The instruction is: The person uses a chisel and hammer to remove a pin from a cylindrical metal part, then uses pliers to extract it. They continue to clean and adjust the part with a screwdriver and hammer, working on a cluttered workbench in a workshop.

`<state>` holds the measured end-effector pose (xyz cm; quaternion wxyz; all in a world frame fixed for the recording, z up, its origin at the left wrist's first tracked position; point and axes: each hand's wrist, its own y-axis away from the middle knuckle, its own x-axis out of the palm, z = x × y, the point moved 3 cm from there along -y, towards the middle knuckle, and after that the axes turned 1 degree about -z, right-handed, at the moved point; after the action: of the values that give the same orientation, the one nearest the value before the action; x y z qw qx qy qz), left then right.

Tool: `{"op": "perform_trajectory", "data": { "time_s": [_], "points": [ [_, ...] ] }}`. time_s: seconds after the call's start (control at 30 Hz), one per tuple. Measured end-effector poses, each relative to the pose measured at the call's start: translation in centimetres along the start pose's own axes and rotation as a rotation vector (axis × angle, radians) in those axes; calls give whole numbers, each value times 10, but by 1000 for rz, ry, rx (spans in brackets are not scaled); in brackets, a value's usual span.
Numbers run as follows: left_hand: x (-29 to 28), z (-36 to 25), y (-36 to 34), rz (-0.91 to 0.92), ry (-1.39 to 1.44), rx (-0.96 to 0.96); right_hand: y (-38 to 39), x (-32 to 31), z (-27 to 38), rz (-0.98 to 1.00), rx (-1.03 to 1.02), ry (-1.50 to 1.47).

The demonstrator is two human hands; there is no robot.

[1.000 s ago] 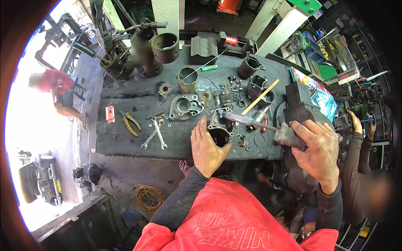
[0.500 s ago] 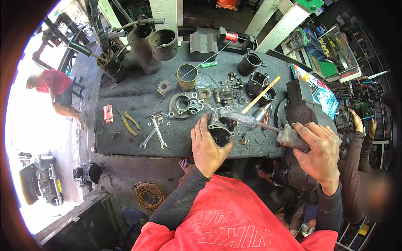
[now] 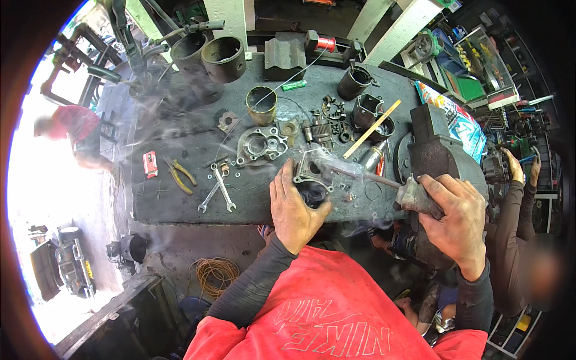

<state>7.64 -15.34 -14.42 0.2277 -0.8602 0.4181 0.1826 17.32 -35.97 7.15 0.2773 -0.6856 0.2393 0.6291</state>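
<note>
Here, cluttered grey workbench [image 3: 180,204] in a smoky workshop, left fingers [image 3: 287,180] gripping a metal housing [image 3: 312,174], right hand [image 3: 456,219] clenched round a tool handle [image 3: 414,198]

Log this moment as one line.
left hand: holds metal housing | right hand: grips soldering iron, tip at housing | smoke rising | workbench

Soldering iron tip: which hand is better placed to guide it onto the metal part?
Right. The right hand already grips the soldering iron, its rod reaching toward the metal part. The left hand is busy steadying that part on the bench.
</note>
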Motion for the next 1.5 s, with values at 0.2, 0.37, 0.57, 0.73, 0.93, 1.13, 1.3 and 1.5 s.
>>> {"op": "perform_trajectory", "data": {
  "time_s": [0.2,0.37,0.57,0.73,0.93,1.13,1.3,1.5],
  "points": [
    [-2,0,0,13,21,3,1,3,0,16,9,-7],
    [0,0,0,22,12,-3,3,4,1,32,29,-25],
    [1,1,0,8,-7,-12,4,6,-1,51,61,-45],
    [0,1,0,8,5,-2,5,9,-2,68,107,-70],
    [0,0,0,35,-13,-17,1,3,-2,68,66,-38],
    [0,-1,-2,32,-5,-5,-8,-3,-3,90,50,-61],
    [0,-3,-2,42,2,-21,-12,-9,0,70,-52,59],
    [-3,-4,-3,20,15,-15,-17,-12,-4,104,-75,50]
  ]
}}
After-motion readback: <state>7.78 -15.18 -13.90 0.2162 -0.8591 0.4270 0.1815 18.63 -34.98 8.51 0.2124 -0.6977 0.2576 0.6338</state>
